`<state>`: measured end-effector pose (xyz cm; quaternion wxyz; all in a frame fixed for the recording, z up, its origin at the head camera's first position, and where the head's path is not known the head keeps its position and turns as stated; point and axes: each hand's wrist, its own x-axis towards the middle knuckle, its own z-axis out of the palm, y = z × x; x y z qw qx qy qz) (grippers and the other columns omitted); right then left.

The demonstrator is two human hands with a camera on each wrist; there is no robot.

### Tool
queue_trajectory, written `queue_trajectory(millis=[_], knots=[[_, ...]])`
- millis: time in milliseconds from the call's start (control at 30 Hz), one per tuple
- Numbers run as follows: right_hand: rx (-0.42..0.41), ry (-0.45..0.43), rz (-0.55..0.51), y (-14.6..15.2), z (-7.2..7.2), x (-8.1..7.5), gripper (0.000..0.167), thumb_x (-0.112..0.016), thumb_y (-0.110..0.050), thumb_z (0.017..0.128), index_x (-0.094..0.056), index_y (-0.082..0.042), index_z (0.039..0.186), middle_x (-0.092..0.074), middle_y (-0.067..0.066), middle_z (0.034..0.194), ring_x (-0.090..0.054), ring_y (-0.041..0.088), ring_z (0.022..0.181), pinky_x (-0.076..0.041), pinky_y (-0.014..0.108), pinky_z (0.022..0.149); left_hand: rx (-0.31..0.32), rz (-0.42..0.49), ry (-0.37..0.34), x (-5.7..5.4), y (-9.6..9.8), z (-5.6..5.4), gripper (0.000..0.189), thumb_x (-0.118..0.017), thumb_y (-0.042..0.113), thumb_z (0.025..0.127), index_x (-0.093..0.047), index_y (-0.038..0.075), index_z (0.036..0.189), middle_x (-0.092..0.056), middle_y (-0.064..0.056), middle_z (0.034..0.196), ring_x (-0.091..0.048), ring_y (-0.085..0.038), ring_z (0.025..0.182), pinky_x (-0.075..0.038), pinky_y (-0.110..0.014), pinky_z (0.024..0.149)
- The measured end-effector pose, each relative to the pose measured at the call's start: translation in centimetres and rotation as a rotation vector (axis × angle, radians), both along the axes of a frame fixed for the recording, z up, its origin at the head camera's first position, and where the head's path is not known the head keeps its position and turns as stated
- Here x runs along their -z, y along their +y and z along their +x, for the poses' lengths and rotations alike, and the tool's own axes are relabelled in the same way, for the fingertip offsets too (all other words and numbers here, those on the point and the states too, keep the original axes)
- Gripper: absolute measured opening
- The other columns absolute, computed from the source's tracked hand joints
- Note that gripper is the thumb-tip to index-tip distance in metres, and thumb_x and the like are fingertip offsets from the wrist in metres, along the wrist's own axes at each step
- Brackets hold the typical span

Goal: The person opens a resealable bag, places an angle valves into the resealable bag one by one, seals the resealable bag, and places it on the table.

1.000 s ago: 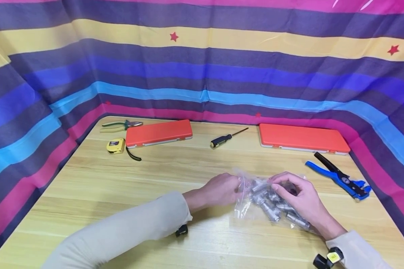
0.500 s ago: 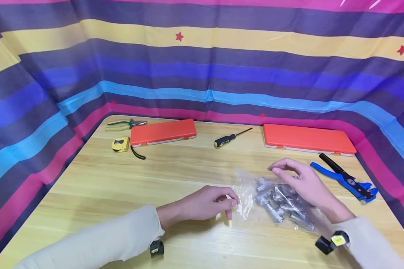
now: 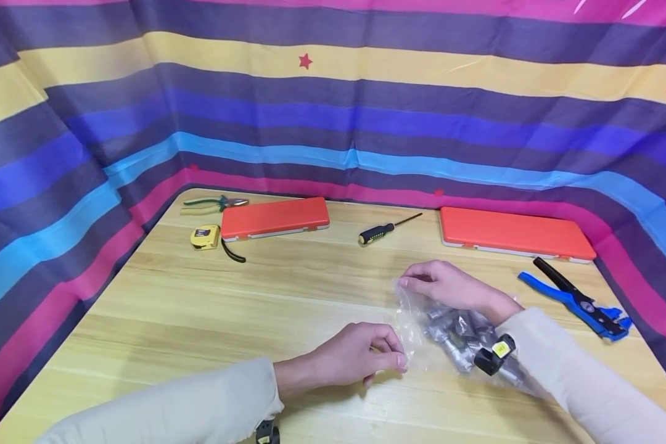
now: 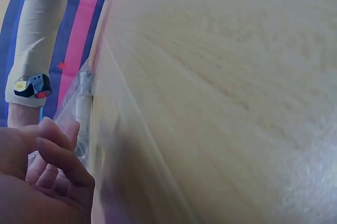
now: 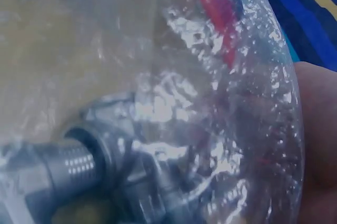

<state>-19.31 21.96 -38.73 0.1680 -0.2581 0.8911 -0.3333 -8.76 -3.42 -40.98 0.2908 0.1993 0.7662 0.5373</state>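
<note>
A: Principal item, and where?

B: One clear, thin plastic bag (image 3: 413, 336), lying on the pale wood-grain table (image 3: 311, 274), right of centre. Contents: several grey metal cylindrical fittings (image 3: 449, 348). Loose end faces left.

A: Hands?

B: Bare left hand (image 3: 357, 354): thumb and fingertips together, clamped on the near corner of the loose end. Bare right hand (image 3: 449, 285): thumb and forefinger together, pinching its far corner.

A: Handling notes?

B: In my judgement: grip both corners evenly, film spread between them; leave the fittings' weight on the table. A hard tug could tear the film or spill the contents.

A: Surrounding stock?

B: Blue-and-black hand tool (image 3: 579, 302), right of the bag, apart. Along the back, right to left: flat red plastic case (image 3: 516, 232); black-and-yellow screwdriver (image 3: 377, 234); smaller flat red case (image 3: 277, 217); green-and-cream-handled pliers (image 3: 208, 203). Yellow-and-black tape measure (image 3: 205, 238), just beside the smaller case. Backing: multicoloured striped cloth (image 3: 266, 114).
</note>
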Motion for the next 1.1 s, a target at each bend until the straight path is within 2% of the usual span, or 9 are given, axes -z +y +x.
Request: queue_trajectory(millis=[100, 200, 300, 400, 533, 667, 767, 967, 1100], knots=[[-0.003, -0.028, -0.048, -0.3, -0.4, 0.2, 0.017, -0.064, -0.024, 0.111, -0.078, -0.015, 0.109, -0.070, -0.001, 0.093, -0.055, 0.012, 0.079, -0.050, 0.028, 0.069, -0.009, -0.008, -0.002, 0.0, -0.2, -0.1, 0.010, -0.080, 0.025, 0.101, -0.073, 0.023, 0.094, -0.079, 0.008, 0.090, -0.056, -0.013, 0.047, -0.047, -0.021, 0.060], [0.048, -0.036, -0.092, 0.1, -0.3, 0.0, 0.014, -0.065, -0.022, 0.111, -0.076, -0.014, 0.109, -0.067, 0.002, 0.091, -0.053, 0.013, 0.075, -0.049, 0.027, 0.065, -0.022, -0.047, 0.007, 0.0, -0.3, -0.3, 0.012, -0.080, 0.023, 0.101, -0.071, 0.024, 0.092, -0.078, 0.009, 0.089, -0.055, -0.013, 0.047, -0.044, -0.021, 0.055], [0.126, -0.022, -0.129, 0.5, -0.3, -0.4, 0.016, -0.063, -0.025, 0.112, -0.074, -0.014, 0.112, -0.067, 0.005, 0.093, -0.057, 0.018, 0.080, -0.053, 0.029, 0.068, -0.060, -0.108, 0.014, -0.2, -0.9, -1.0, 0.012, -0.078, 0.020, 0.101, -0.070, 0.025, 0.093, -0.076, 0.009, 0.091, -0.056, -0.013, 0.051, -0.044, -0.023, 0.051], [0.202, 0.006, -0.177, 0.9, -0.3, -1.2, 0.019, -0.061, -0.026, 0.113, -0.073, -0.011, 0.116, -0.071, 0.009, 0.096, -0.064, 0.022, 0.087, -0.057, 0.033, 0.076, -0.102, -0.152, 0.040, -0.7, -1.9, -2.3, 0.009, -0.075, 0.019, 0.102, -0.068, 0.024, 0.099, -0.073, 0.007, 0.099, -0.061, -0.016, 0.059, -0.049, -0.025, 0.054], [0.271, 0.079, -0.259, 1.4, -0.2, -2.7, 0.022, -0.061, -0.026, 0.114, -0.072, -0.008, 0.120, -0.078, 0.009, 0.100, -0.074, 0.020, 0.095, -0.059, 0.032, 0.088, -0.134, -0.165, 0.149, -1.9, -3.7, -4.5, 0.006, -0.069, 0.018, 0.106, -0.067, 0.018, 0.111, -0.071, 0.002, 0.108, -0.069, -0.020, 0.080, -0.059, -0.031, 0.070], [0.325, 0.202, -0.375, 1.9, 0.4, -4.4, 0.021, -0.064, -0.024, 0.112, -0.074, -0.006, 0.118, -0.080, 0.001, 0.097, -0.076, 0.013, 0.091, -0.057, 0.022, 0.087, -0.157, -0.191, 0.312, -4.4, -5.2, -6.2, 0.016, -0.068, 0.018, 0.108, -0.066, 0.017, 0.124, -0.073, 0.002, 0.110, -0.070, -0.017, 0.095, -0.061, -0.033, 0.083], [0.340, 0.299, -0.484, 2.1, 1.4, -5.6, 0.017, -0.066, -0.015, 0.110, -0.075, -0.002, 0.117, -0.080, -0.004, 0.094, -0.076, 0.011, 0.089, -0.058, 0.017, 0.085, -0.171, -0.188, 0.444, -6.8, -6.1, -6.9, 0.022, -0.069, 0.017, 0.107, -0.064, 0.018, 0.128, -0.075, 0.001, 0.106, -0.068, -0.015, 0.090, -0.059, -0.034, 0.080], [0.316, 0.386, -0.722, 2.2, 3.8, -7.6, 0.011, -0.065, 0.000, 0.107, -0.073, 0.007, 0.111, -0.079, 0.002, 0.092, -0.074, 0.013, 0.083, -0.061, 0.019, 0.082, -0.184, -0.105, 0.709, -11.5, -7.2, -6.9, 0.025, -0.071, 0.009, 0.105, -0.061, 0.014, 0.127, -0.075, -0.001, 0.097, -0.064, -0.014, 0.078, -0.053, -0.031, 0.065], [0.323, 0.414, -0.846, 1.5, 5.1, -8.4, 0.012, -0.064, 0.003, 0.106, -0.069, 0.013, 0.108, -0.076, 0.007, 0.088, -0.072, 0.016, 0.079, -0.061, 0.021, 0.080, -0.220, -0.049, 0.810, -13.9, -7.7, -6.6, 0.028, -0.071, 0.005, 0.103, -0.061, 0.015, 0.127, -0.072, 0.001, 0.096, -0.063, -0.014, 0.077, -0.050, -0.031, 0.062]])
